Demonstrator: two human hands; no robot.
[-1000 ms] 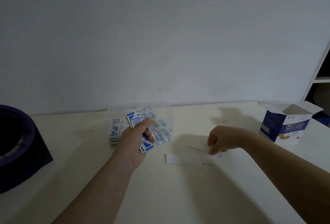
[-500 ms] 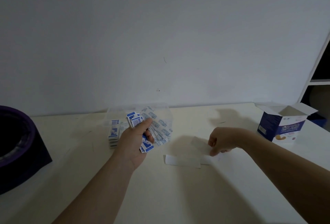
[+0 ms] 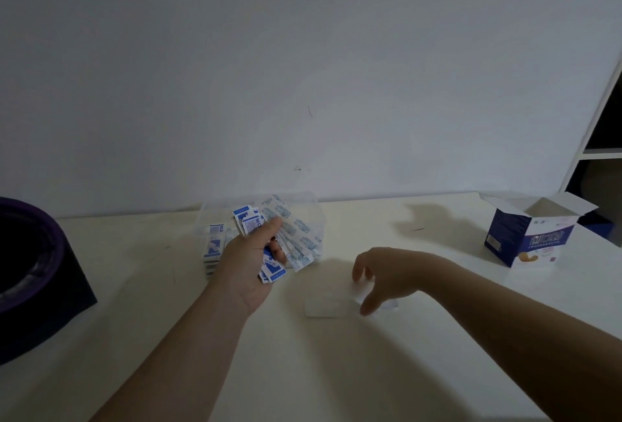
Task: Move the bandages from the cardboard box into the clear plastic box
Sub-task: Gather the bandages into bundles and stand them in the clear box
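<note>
A clear plastic box stands near the wall, left of centre. It holds a stack of blue-and-white bandages and loose ones. In front of that box my left hand grips a fanned bunch of bandages. My right hand hovers low over the table with its fingers spread and relaxed, just above white paper strips. The blue-and-white cardboard box stands at the far right with its flaps open; its inside is hidden.
A dark purple round object on a black base fills the left edge of the table. A white shelf unit rises at the far right behind the cardboard box. The pale table runs back to a plain wall.
My right hand was curled around a thin pale strip; now its fingers are spread and the strip lies on the table. My left hand keeps its bunch in the same place.
</note>
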